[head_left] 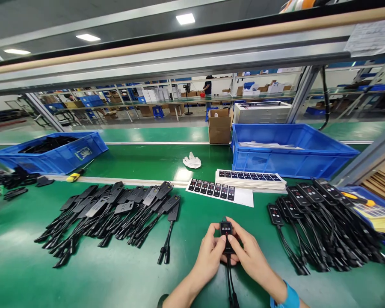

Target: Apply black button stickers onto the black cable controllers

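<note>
Between both hands is a small black controller box (226, 229) with a printed label face, its cables hanging toward the table's front edge. My left hand (211, 248) grips its left side, thumb pressed on the face. Gripping the right side, my right hand (246, 246) also has its thumb on the label. Just beyond lies a sheet of black labels (211, 189), partly used, beside a stack of label sheets (250, 179). A pile of black controllers with cables (128, 207) lies to the left. Labelled controllers (317, 214) are heaped at the right.
A blue bin (285, 160) and a cardboard box (220, 128) stand behind the labels. Another blue bin (67, 158) holds black parts at the left. A white glove (191, 161) and a yellow-handled tool (73, 176) lie farther back. A metal shelf beam (179, 62) crosses overhead.
</note>
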